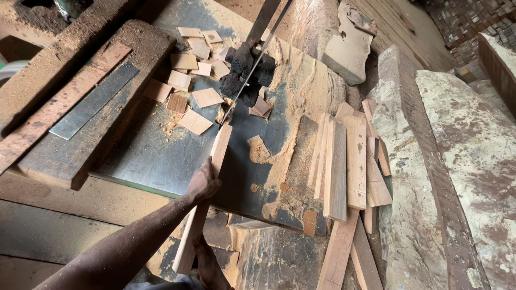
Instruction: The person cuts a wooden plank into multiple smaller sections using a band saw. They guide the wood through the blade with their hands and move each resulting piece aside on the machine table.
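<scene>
The left hand was clamped on the wooden strip midway along it, pressing it to the steel surface. The right hand, nearer the body, closed its grip round the strip's lower end. The strip's long axis ran away from the body, its far end touching the band-saw blade.

A wooden strip is lying at frame centre on the saw table, its far end touching the blade; stacked slats are lying right, offcuts upper left.
</scene>
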